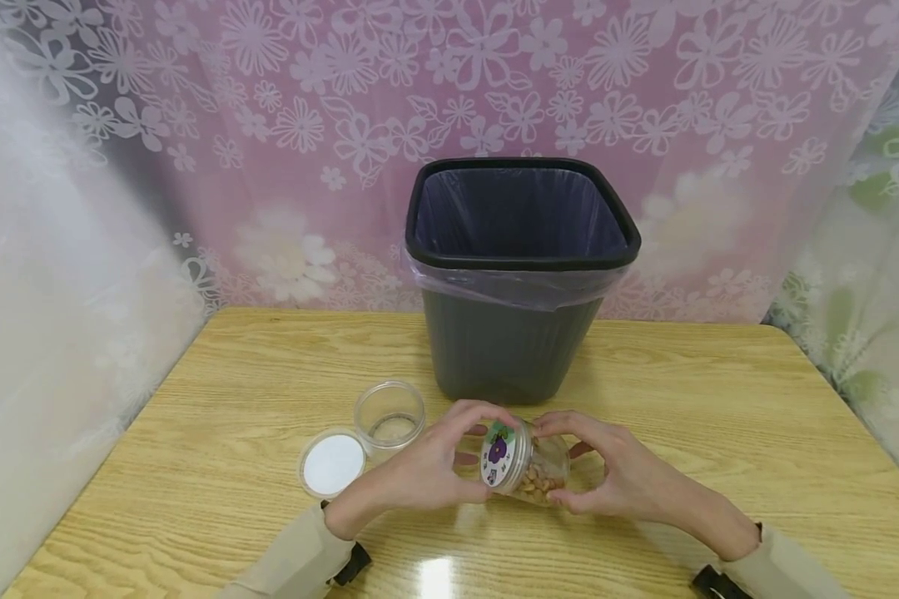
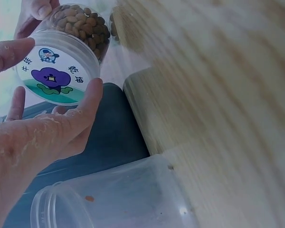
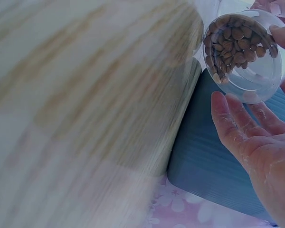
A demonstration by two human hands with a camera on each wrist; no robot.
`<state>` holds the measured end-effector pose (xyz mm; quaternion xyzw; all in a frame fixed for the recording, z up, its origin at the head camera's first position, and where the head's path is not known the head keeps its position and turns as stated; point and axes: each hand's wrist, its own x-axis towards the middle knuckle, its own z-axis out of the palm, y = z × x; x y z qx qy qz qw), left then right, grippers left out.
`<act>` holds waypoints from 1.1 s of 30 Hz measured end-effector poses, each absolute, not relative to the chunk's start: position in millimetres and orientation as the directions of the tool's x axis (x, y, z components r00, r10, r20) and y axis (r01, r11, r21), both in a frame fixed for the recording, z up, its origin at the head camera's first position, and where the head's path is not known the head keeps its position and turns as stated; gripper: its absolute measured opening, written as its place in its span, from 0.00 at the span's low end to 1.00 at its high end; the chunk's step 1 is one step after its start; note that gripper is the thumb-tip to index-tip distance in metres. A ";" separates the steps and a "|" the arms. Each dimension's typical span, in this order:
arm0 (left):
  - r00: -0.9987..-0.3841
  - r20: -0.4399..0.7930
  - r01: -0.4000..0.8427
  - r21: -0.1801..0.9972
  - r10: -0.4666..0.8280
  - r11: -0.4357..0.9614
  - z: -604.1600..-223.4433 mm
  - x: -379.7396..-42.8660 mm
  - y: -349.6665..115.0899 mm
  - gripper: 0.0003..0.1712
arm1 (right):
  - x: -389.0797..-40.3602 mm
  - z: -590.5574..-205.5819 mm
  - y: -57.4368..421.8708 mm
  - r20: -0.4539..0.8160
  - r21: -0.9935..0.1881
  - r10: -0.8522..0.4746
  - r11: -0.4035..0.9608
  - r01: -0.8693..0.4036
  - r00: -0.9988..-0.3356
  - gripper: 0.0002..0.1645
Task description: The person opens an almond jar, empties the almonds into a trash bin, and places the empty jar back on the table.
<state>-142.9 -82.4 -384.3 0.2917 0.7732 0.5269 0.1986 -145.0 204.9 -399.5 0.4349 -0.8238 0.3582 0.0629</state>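
Observation:
A clear plastic jar [image 1: 545,476], part filled with nuts that look like almonds, lies tilted on its side low over the table. Its lid [image 1: 499,453], with a purple flower-like figure on a white and green label, faces left. My left hand [image 1: 438,466] grips the lid's rim between thumb and fingers. My right hand [image 1: 629,470] holds the jar's base end, thumb at the near side and fingers at the far side. In the right wrist view, the nuts [image 3: 235,42] show through the clear bottom. The lid is on the jar.
Left of my hands stands an open clear jar [image 1: 391,413] with a small brown speck inside, in the left wrist view. Beside it lies a round white-centred lid [image 1: 333,464]. A dark bin [image 1: 505,341] with a purple liner stands behind on the wooden table [image 1: 270,358].

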 end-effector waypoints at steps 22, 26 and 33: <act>-0.750 -0.020 0.202 0.945 0.661 0.258 -386.4 -144.3 -81.0 0.42 | -144.8 -401.6 206.0 0.416 -0.548 -0.664 0.362 -0.754 -0.621 0.42; -0.762 -0.049 0.169 0.948 0.646 0.270 -385.5 -143.8 -80.4 0.41 | -144.8 -401.8 205.7 0.421 -0.550 -0.662 0.358 -0.755 -0.620 0.42; -0.777 -0.088 0.150 0.936 0.623 0.319 -384.4 -143.8 -80.7 0.38 | -144.3 -400.8 205.1 0.408 -0.557 -0.661 0.366 -0.746 -0.629 0.42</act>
